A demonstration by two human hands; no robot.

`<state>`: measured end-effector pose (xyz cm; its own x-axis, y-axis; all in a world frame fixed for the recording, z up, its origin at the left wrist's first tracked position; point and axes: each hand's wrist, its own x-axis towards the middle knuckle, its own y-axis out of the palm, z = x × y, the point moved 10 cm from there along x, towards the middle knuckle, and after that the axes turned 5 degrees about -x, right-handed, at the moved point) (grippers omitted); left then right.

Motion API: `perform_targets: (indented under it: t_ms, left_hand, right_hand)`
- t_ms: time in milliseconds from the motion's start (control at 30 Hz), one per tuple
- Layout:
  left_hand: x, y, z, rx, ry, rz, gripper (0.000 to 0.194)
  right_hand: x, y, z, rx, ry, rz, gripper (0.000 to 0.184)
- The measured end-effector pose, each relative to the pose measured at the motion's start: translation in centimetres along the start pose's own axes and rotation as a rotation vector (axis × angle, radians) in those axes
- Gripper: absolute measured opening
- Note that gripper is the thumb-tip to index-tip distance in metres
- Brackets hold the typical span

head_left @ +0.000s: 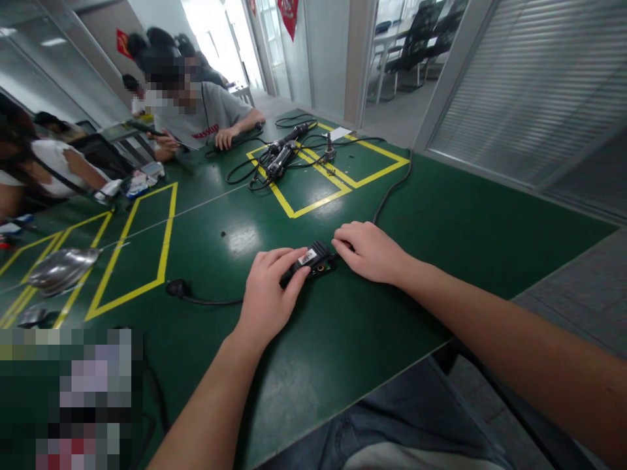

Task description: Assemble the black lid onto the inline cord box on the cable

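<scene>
A small black box (321,252) with a white label, a ribbed end and an exposed edge with a gold-coloured round part lies at the table's middle. My left hand (269,287) is closed on its left side, thumb in front and fingers on top. From under that hand a black cable (210,302) runs left to a rounded black plug-like end (177,288). At the box's right end my right hand (369,251) has its fingers curled around a black cord. Beyond the hand this cord (392,189) trails toward the far edge; the fingers hide the joint between cord and box.
The green table (470,215) bears yellow tape outlines (294,214). Black handheld tools with looped cables (281,158) and small metal parts (330,153) lie farther back. A shiny metal bowl-like piece (63,269) sits left. People (206,114) sit across the table.
</scene>
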<state>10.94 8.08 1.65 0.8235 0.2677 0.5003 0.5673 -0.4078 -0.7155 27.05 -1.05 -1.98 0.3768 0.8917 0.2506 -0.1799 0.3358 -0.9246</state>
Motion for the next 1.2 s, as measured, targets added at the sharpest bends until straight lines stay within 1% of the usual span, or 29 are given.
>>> perform_targets:
  t_ms: [67,133,300,433,667,800,867,933,1067,1133,1200]
  left_hand:
    - [-0.2,1.2,-0.2,-0.008,0.023,0.113,0.025]
    - [-0.2,1.7,-0.1,-0.008,0.02,0.152,0.026]
    - [-0.2,1.7,0.0,0.002,0.018,0.147,0.027]
    - [-0.1,1.8,0.1,0.0,-0.016,0.154,0.028]
    - [-0.1,2.1,-0.3,0.007,-0.02,0.158,0.032]
    - [-0.1,2.1,-0.1,-0.018,-0.068,0.163,0.031]
    - [0.0,2.0,0.3,-0.045,-0.116,0.141,0.033]
    - [0.0,1.4,1.1,-0.054,-0.173,0.086,0.034]
    - [-0.1,-0.3,3.3,0.049,-0.292,-0.046,0.027]
    - [-0.3,-0.7,4.5,0.117,-0.359,-0.057,0.025]
    - [-0.5,-0.8,5.3,0.155,-0.4,-0.054,0.026]
  right_hand:
    - [0.0,0.0,0.0,-0.005,0.003,0.002,0.031]
    - [0.0,0.0,0.1,-0.009,0.005,0.004,0.031]
    - [0.1,-0.1,0.2,-0.014,0.001,-0.002,0.03]
    - [0.0,-0.2,0.3,-0.01,-0.008,-0.003,0.028]
    - [-0.3,-0.5,0.6,-0.009,-0.019,0.011,0.033]
    - [-0.2,-0.4,0.5,-0.017,-0.018,0.012,0.033]
    - [-0.1,-0.3,0.4,-0.02,-0.017,0.011,0.033]
    - [-0.1,-0.2,0.3,-0.024,-0.013,0.011,0.031]
    - [-0.1,-0.1,0.3,-0.029,-0.015,0.013,0.029]
    - [-0.1,-0.1,0.3,-0.03,-0.017,0.013,0.03]
    - [-0.1,-0.1,0.4,-0.033,-0.018,0.013,0.031]
